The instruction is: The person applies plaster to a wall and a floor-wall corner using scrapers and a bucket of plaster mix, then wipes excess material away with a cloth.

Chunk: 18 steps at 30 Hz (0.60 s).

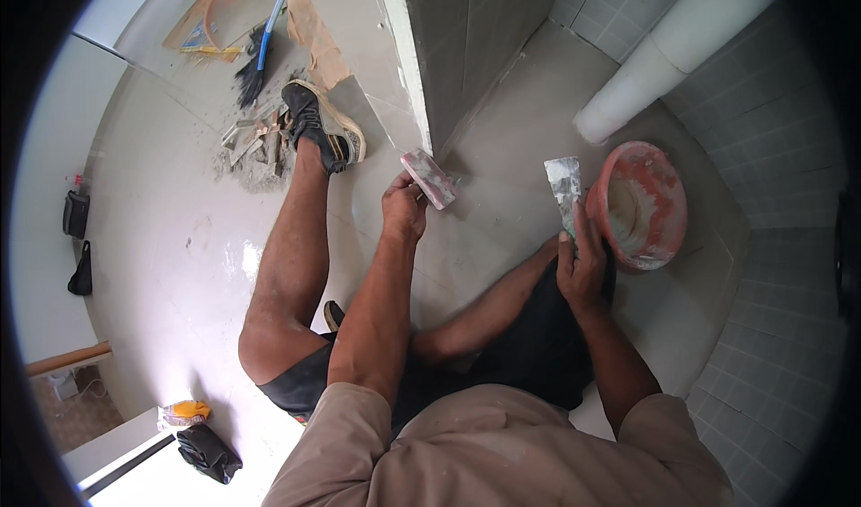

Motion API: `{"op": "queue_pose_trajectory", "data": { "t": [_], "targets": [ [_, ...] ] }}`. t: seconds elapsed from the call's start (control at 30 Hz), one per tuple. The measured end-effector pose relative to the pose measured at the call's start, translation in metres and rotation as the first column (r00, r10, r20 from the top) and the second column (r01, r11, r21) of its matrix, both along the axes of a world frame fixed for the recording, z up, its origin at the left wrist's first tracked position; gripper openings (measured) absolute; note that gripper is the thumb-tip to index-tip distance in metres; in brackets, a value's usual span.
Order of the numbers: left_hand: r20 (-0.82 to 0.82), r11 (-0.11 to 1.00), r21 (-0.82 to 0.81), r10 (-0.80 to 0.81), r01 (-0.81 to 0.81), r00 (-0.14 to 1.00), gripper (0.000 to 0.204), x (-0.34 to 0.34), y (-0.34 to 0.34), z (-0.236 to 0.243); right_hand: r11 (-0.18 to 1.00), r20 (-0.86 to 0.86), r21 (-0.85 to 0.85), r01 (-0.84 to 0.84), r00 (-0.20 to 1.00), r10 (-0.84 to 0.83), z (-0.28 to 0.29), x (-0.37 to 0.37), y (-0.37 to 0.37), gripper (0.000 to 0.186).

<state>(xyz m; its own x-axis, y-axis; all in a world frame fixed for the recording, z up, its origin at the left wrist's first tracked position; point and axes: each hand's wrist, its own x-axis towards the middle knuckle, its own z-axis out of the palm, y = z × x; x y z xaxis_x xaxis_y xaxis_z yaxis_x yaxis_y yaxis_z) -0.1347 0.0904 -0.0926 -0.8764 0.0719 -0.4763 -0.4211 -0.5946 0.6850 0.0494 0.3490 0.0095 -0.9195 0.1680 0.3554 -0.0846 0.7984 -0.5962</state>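
Observation:
I sit on a pale tiled floor with my left leg stretched out and my right leg folded. My left hand grips a small rectangular float, smeared pink and grey, held just above the floor near the base of a grey tiled wall. My right hand holds a putty knife with its mortar-stained blade pointing up. Right beside that blade stands a red bucket coated inside with whitish mix.
A pile of tile scraps and mortar rubble lies by my left shoe. A brush with a blue handle and cardboard lie beyond. A white pipe leans at the right. Black bags sit lower left.

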Motion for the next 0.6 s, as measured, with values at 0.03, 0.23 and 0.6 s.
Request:
{"op": "queue_pose_trajectory", "data": {
  "t": [0.03, 0.23, 0.6],
  "targets": [
    [-0.022, 1.0, 0.003, 0.011, -0.011, 1.0, 0.033, 0.001, 0.001, 0.005, 1.0, 0.0, -0.001, 0.001, 1.0, -0.001, 0.0, 0.0, 0.0, 0.047],
    [-0.076, 0.998, 0.024, 0.062, -0.06, 0.995, 0.032, 0.007, 0.005, 0.028, 0.991, -0.166, 0.136, 0.016, 0.986, 0.007, -0.001, -0.005, -0.003, 0.052],
    [-0.047, 0.997, -0.018, 0.073, -0.074, 0.996, 0.041, 0.009, -0.005, -0.019, 0.991, -0.139, 0.131, 0.011, 0.99, 0.007, -0.001, -0.004, -0.007, 0.05]
  ]
}}
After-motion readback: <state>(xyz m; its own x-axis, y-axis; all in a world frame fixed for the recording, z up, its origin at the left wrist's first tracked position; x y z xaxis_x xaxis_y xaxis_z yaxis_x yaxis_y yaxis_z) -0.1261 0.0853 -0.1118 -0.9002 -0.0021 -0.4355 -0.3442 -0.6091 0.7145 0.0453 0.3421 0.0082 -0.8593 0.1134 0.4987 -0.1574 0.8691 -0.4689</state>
